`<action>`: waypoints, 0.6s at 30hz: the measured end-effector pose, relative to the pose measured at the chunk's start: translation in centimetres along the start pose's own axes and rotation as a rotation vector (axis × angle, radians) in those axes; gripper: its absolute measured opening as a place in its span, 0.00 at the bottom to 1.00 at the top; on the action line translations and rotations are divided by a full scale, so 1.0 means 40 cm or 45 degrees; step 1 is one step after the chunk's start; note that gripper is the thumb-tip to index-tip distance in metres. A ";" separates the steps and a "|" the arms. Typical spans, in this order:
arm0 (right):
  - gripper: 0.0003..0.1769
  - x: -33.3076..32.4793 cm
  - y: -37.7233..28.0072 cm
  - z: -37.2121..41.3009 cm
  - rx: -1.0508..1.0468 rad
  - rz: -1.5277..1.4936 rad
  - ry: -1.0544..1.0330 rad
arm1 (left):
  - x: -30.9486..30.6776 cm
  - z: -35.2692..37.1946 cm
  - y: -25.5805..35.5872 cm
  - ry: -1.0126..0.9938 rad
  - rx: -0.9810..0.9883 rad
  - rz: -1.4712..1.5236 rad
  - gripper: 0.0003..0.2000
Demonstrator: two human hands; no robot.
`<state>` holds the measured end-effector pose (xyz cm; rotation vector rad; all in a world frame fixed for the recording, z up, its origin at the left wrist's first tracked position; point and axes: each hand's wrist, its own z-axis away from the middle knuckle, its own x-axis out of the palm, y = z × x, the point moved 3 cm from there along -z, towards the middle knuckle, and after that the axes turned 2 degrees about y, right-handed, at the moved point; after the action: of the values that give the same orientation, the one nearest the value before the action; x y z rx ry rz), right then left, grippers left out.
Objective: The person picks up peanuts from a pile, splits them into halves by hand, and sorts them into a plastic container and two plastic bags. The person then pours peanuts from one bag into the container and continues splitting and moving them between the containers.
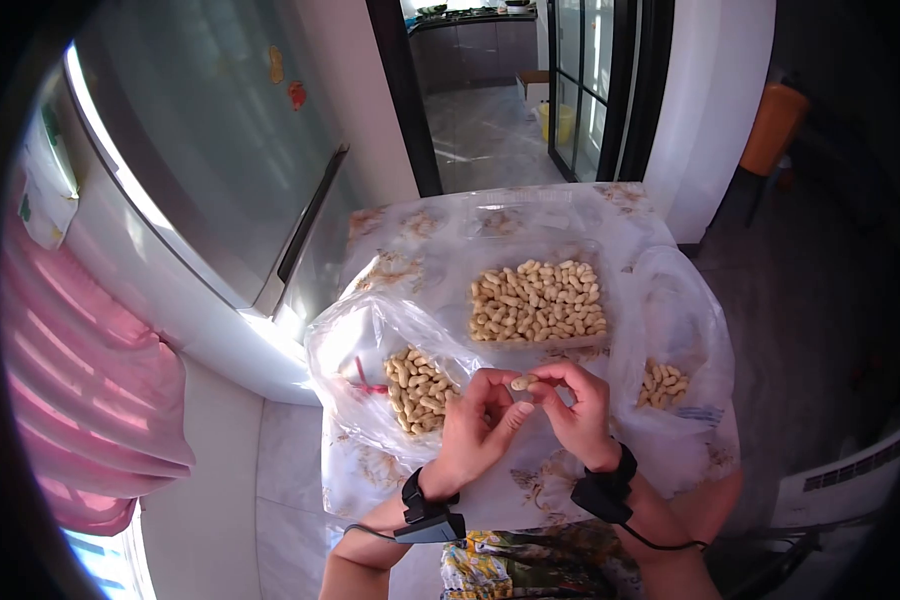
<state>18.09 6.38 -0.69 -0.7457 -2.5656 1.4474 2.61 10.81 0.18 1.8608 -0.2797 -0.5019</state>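
My left hand [482, 424] and my right hand [576, 410] meet above the front of the table, with one peanut [522, 383] between their fingertips. Both hands have their fingers closed on it. Just beyond them is a clear plastic box [540, 346] full of unshelled peanuts [538, 302]. To the left lies an open plastic bag [342, 345] with more peanuts [416, 388] and a red tie [372, 388]. On the right, another clear bag [670, 320] holds a smaller heap of peanuts [662, 384].
A patterned cover lies over the table [385, 465]. Left of it stand a fridge [220, 150] and a pink cloth [90, 380]. Behind is a doorway with a glass door [580, 90]. An orange chair [773, 128] is at the back right.
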 end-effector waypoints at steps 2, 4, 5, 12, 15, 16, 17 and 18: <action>0.08 0.003 0.005 0.005 0.001 0.004 0.027 | 0.012 0.003 0.005 -0.001 0.014 -0.001 0.20; 0.07 0.003 0.009 0.006 0.070 -0.037 0.090 | 0.017 0.011 0.002 0.017 0.027 0.007 0.22; 0.07 0.004 0.011 0.008 0.070 -0.036 0.089 | 0.018 0.015 0.006 0.048 0.034 0.114 0.23; 0.11 0.045 0.000 -0.001 -0.027 0.168 -0.015 | -0.002 0.022 0.033 -0.380 0.112 0.715 0.30; 0.22 0.098 0.023 0.006 -0.048 -0.033 -0.345 | 0.004 0.030 0.028 -0.419 0.084 0.650 0.37; 0.22 0.098 0.024 0.007 -0.048 -0.038 -0.344 | 0.006 0.029 0.029 -0.401 0.060 0.644 0.40; 0.22 0.090 0.022 0.007 -0.068 -0.004 -0.312 | 0.008 0.026 0.031 -0.401 0.058 0.642 0.40; 0.23 0.080 0.020 0.008 -0.088 0.032 -0.281 | 0.009 0.019 0.032 -0.324 0.023 0.677 0.42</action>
<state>15.47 7.95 -2.01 -0.6624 -2.7914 1.5354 2.63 9.57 1.08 1.6497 -0.9220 -0.3622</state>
